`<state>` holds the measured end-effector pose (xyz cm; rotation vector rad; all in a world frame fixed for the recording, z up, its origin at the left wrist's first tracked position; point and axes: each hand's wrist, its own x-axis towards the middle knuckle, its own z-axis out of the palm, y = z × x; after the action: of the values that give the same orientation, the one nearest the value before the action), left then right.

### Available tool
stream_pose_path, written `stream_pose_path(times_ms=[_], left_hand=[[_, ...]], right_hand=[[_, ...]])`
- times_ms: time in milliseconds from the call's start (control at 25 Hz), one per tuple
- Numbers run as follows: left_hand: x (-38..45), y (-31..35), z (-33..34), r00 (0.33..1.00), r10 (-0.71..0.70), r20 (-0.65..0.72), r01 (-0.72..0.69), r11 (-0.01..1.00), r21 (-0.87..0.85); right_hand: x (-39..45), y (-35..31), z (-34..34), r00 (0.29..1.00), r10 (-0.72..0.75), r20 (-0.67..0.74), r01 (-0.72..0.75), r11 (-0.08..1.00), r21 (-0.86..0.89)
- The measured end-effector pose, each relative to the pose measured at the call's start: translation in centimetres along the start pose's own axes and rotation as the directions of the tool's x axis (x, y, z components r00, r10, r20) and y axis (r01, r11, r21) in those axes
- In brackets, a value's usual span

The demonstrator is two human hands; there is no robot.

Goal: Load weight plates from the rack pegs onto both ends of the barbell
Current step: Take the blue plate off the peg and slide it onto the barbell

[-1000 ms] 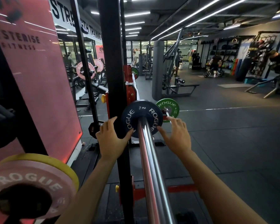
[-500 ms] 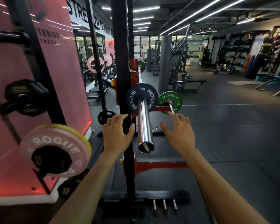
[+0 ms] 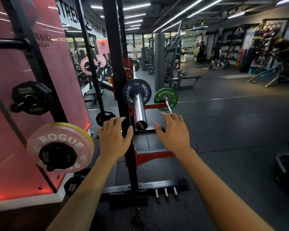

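Observation:
A chrome barbell sleeve [image 3: 140, 112] points toward me from the black rack upright [image 3: 118, 72]. A dark blue Rogue plate [image 3: 136, 92] sits far up on that sleeve. My left hand [image 3: 114, 139] hovers left of the sleeve's end, fingers spread and holding nothing. My right hand [image 3: 173, 132] hovers to the right of it, also empty. On the left rack pegs hang a pink and yellow Rogue plate pair [image 3: 60, 147] with a small black plate in front, and a black plate [image 3: 30, 97] higher up. A green Rogue plate [image 3: 165, 98] sits on a thinner bar behind.
A red rack base [image 3: 150, 155] crosses the floor under my hands. Three short steel pegs [image 3: 165, 192] stick up from the black base bar. A pink wall panel [image 3: 15, 80] stands at the left. Gym machines and people fill the far right.
Both hands have come back off the blue plate toward me, to either side of the sleeve's end. The blue plate stays on the sleeve. My view has pulled back.

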<state>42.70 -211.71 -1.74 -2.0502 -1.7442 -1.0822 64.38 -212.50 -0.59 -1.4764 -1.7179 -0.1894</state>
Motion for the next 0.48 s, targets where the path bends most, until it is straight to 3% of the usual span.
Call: stream_pose_path(times_ms=[200, 400, 480], left_hand=[[-3.3, -6.6, -6.7, 0.993, -0.084, -0.084, 0.088, 0.995, 0.039], [-9.7, -18.5, -17.5, 0.951, -0.272, -0.15, 0.292, 0.947, 0.135], [-13.2, -23.5, -22.7, 0.913, -0.323, -0.247, 0.378, 0.899, 0.221]], right_hand=[[-0.9, -8.9, 2.8, 0.991, -0.129, 0.015, 0.129, 0.991, 0.039], [-4.1, -24.4, 8.6, 0.954, -0.29, 0.076, 0.276, 0.948, 0.157], [-6.4, -32.1, 11.0, 0.917, -0.387, 0.101, 0.359, 0.908, 0.218]])
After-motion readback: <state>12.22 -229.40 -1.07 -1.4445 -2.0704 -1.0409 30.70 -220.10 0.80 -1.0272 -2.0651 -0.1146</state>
